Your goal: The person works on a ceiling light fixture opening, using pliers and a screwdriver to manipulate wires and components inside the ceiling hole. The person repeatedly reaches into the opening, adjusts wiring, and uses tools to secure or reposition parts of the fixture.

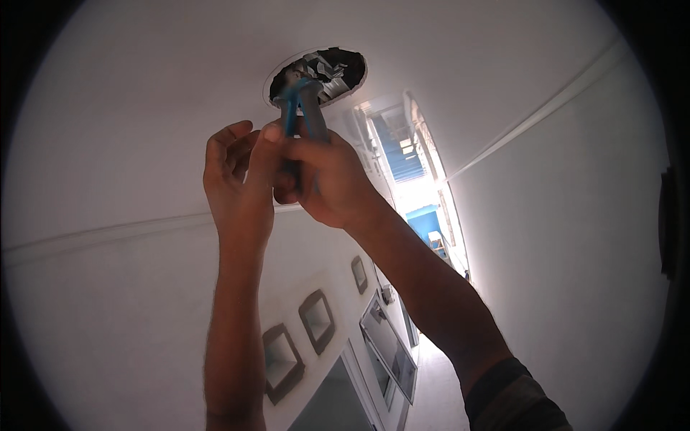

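Observation:
Overhead, a pair of pliers with blue and grey handles (312, 115) points up at a round hole (352, 68) cut in the white ceiling. My right hand (334, 176) is wrapped around the handles. The tool's head is blurred and overlaps the near edge of the hole, so its jaws cannot be made out. Beside it, my left hand (241, 179) is raised with loosely bent fingers apart from the thumb. That thumb's tip lies close to the left handle; whether they touch is unclear. Crumpled silvery pieces (329, 75) show inside the dark hole.
The white ceiling (144, 108) surrounds the hole. Below, the left wall has several small framed recesses (316, 321) and a white-framed window (388, 345). A bright passage with a blue wall (424, 219) and a small stool-like stand (436, 241) lies beyond my right arm.

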Action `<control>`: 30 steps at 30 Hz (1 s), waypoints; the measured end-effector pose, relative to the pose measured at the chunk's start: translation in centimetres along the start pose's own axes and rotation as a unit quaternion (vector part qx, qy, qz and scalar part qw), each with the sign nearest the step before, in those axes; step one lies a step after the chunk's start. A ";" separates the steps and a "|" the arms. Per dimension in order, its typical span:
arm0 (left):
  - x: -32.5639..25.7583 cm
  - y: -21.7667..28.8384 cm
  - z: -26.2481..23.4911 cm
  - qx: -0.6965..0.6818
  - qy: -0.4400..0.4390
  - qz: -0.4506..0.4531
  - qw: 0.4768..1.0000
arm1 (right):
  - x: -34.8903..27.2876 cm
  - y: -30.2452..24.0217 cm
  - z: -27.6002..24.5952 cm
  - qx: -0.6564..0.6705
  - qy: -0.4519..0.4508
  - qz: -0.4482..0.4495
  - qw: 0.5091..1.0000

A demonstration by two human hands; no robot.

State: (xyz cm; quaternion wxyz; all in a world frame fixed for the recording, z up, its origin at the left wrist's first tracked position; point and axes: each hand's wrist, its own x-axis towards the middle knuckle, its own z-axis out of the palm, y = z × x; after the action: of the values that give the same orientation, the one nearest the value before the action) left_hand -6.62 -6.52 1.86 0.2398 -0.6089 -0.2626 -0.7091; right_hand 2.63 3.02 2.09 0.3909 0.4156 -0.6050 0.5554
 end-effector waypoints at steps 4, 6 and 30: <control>-0.3 0.2 1.6 0.033 -0.112 -0.005 0.993 | 1.7 2.1 0.6 -0.247 0.125 -0.111 0.955; 0.5 -0.8 1.0 -0.057 -0.148 -0.025 0.987 | 2.4 2.9 0.5 -0.363 0.161 -0.179 0.900; -1.0 -3.5 3.4 0.014 -0.110 -0.012 0.994 | -4.2 -1.4 -4.6 -0.596 0.146 0.005 0.789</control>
State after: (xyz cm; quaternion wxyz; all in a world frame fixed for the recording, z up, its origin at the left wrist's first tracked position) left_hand -6.24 -1.63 0.97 0.2098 -0.6765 -0.3044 -0.6369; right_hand 5.45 7.89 -0.95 0.6418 0.0109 -0.7538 0.1403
